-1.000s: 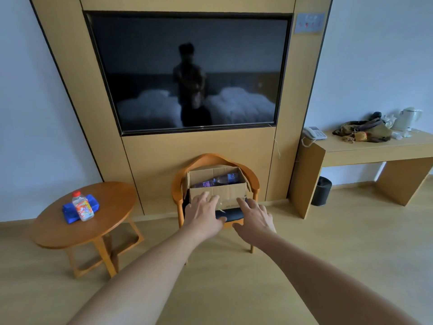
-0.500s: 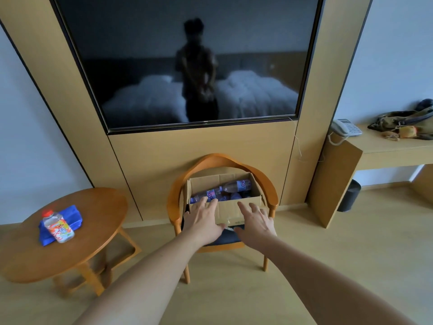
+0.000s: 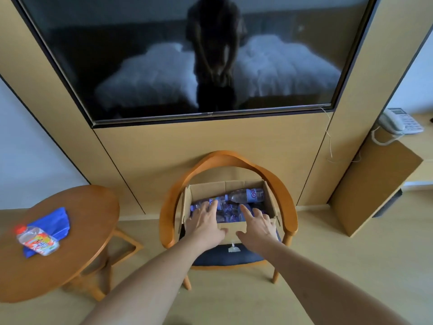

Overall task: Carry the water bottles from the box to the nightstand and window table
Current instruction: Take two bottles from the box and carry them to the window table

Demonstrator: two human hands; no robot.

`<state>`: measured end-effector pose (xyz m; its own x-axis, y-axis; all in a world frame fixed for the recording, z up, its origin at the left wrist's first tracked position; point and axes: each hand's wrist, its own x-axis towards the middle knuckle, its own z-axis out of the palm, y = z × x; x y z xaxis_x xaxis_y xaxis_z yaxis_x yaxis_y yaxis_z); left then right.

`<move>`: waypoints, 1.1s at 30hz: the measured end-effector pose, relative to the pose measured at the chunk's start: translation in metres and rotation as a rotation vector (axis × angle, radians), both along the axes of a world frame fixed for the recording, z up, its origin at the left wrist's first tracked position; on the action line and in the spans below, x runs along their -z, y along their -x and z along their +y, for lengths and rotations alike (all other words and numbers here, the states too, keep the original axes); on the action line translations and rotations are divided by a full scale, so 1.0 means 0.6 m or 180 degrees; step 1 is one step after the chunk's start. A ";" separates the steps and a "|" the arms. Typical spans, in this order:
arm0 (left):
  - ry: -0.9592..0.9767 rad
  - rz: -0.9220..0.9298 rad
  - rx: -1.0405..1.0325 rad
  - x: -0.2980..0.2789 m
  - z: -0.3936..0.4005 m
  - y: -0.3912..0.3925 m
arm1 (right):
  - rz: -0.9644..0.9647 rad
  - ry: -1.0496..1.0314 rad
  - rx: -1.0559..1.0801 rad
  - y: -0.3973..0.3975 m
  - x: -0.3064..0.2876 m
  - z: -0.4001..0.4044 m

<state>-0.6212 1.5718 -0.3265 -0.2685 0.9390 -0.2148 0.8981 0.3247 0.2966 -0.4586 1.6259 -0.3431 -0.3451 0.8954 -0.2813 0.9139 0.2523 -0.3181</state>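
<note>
Water bottles point(image 3: 243, 195) lie on their sides in the open cardboard box point(image 3: 232, 228), purple labels showing, one resting on top along the far wall with its cap pointing left. The box sits on the dark seat cushion of a wooden armchair point(image 3: 284, 184) pushed against the panelled wall under the television point(image 3: 187, 55).

Both hands are over the box's near wall. Left hand point(image 3: 206, 221) reaches in, fingers straight and spread, tips at or just above the bottles on the left side; whether they touch is hard to tell. Right hand point(image 3: 256, 225) hovers beside it, fingers extended, index leading toward the middle of the pile. Neither grip is clenched, and nothing is held.

The step looks like the first pick, so the job appears barely begun. Best bet here: take the top bottle first, since it lies free and lifting it won't drag the others. Wrap each grip round a bottle's middle, not the cap end, because a smooth round bottle could slip or roll. Lift clear of the cardboard walls so the light box doesn't shift on the cushion.

To the left stands a round wooden bench point(image 3: 77, 231) bearing a blue cloth point(image 3: 56, 221) and a small colourful bottle point(image 3: 37, 240). At right, a telephone point(image 3: 398, 120) sits on a desk.
</note>
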 end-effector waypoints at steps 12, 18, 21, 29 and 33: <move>0.0566 -0.0247 0.0193 0.162 0.238 0.142 | -0.0272 0.0661 0.0338 0.119 0.131 0.208; 0.0896 -0.0330 0.0360 0.211 0.308 0.182 | -0.0447 0.0894 0.0430 0.151 0.166 0.278; 0.1078 -0.0350 0.0376 0.247 0.315 0.195 | -0.0577 0.1021 0.0419 0.158 0.189 0.308; 0.1592 -0.0349 0.0259 0.353 0.325 0.198 | -0.0887 0.1487 0.0401 0.158 0.301 0.354; 0.1734 -0.0218 0.0332 0.400 0.328 0.187 | -0.0874 0.1638 0.0785 0.160 0.356 0.368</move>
